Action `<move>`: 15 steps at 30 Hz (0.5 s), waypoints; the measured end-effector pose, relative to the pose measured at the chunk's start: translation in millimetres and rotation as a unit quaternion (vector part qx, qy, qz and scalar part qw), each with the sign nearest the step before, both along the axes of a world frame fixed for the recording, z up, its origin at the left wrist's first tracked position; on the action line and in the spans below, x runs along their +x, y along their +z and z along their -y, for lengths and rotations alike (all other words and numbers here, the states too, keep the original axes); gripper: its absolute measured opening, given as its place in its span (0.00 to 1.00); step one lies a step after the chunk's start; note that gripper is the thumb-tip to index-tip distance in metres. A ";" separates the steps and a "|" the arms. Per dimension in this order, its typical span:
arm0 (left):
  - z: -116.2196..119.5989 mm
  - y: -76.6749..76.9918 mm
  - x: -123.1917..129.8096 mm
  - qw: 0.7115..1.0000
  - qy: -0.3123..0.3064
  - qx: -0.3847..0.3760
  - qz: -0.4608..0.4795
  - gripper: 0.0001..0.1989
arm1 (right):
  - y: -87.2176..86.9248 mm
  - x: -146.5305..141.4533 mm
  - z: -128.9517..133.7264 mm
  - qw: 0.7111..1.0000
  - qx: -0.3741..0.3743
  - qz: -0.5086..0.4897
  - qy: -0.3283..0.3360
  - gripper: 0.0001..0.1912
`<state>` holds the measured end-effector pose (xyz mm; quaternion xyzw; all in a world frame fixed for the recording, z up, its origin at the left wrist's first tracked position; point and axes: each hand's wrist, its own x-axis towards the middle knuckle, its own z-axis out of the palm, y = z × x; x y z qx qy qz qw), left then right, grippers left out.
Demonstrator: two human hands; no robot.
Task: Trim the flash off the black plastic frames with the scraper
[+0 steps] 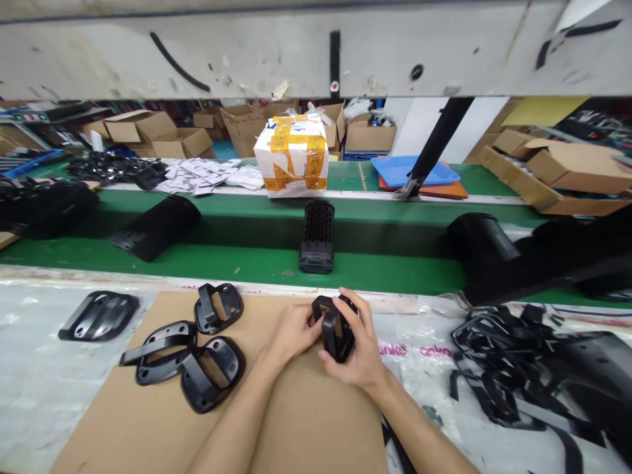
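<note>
Over the cardboard sheet (320, 421), my right hand (363, 355) wraps round a black plastic frame with a strap-like band (332, 332), holding it on edge. My left hand (296, 332) pinches the same frame at its left side; its fingertips are partly hidden. Left of my forearms lie three similar black frames with bands: one at the back (218, 308), one at the left (165, 352) and one nearer me (213, 374). Another black frame (100, 316) rests further left on the plastic-covered bench.
Loose black bands and frames (513, 375) are heaped at the right. Beyond the bench, a green conveyor belt (247, 263) carries a black perforated housing (316, 237) and other black housings. A taped white box (292, 155) stands behind it. A grey beam (276, 59) crosses overhead.
</note>
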<state>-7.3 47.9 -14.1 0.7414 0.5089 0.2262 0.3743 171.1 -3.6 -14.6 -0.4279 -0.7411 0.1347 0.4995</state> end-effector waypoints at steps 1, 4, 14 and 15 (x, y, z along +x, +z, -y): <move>1.1 1.9 0.2 1.000 -0.010 0.005 -0.026 0.15 | 0.1 0.3 0.1 1.000 0.014 0.000 -0.004 0.47; 3.9 8.6 0.7 0.998 -0.039 0.014 -0.050 0.11 | 0.3 1.2 0.5 0.999 0.049 0.010 -0.002 0.47; -2.8 8.0 -0.7 0.979 0.073 -0.018 0.190 0.08 | -5.3 7.8 -6.6 0.998 -0.051 -0.043 0.022 0.44; -4.8 4.9 -1.6 0.968 0.098 -0.041 0.229 0.07 | -1.1 11.4 -9.3 0.996 -0.074 -0.043 0.004 0.39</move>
